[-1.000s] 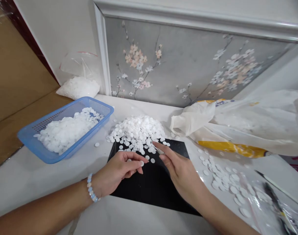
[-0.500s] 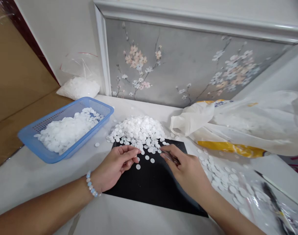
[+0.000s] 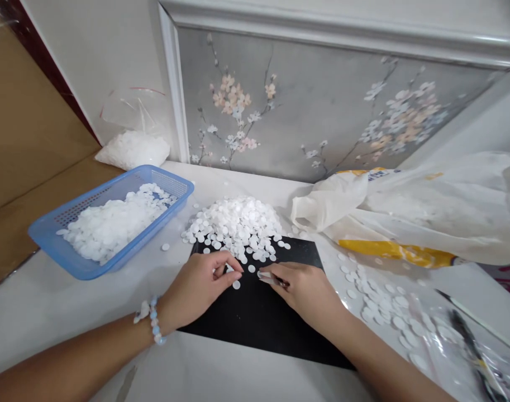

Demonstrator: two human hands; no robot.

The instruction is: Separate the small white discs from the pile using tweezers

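Note:
My right hand (image 3: 307, 287) grips metal tweezers (image 3: 275, 279), whose tips are at a small white disc (image 3: 261, 274) just above a black mat (image 3: 258, 318). Opposite it, my left hand (image 3: 200, 287) has thumb and index fingertip pinched together; anything between them is too small to make out. A few loose white discs (image 3: 252, 268) lie on the mat between the hands. Beyond the fingertips a heap of white discs (image 3: 238, 220) spreads over the mat's far edge. A beaded bracelet (image 3: 155, 321) circles my left wrist.
On the left stands a blue basket (image 3: 129, 248) holding white discs, with a clear bag (image 3: 133, 148) of white pieces behind it. A white and yellow plastic bag (image 3: 405, 218) lies at right. Scattered discs (image 3: 380, 301) and a black-handled tool (image 3: 464, 332) are nearer me. A framed flower picture (image 3: 288, 111) leans behind.
The tweezers in my right hand have come back from the heap's edge, towards me and slightly left, with a disc at their tips. My left hand has turned and its fingertips have dropped a little.

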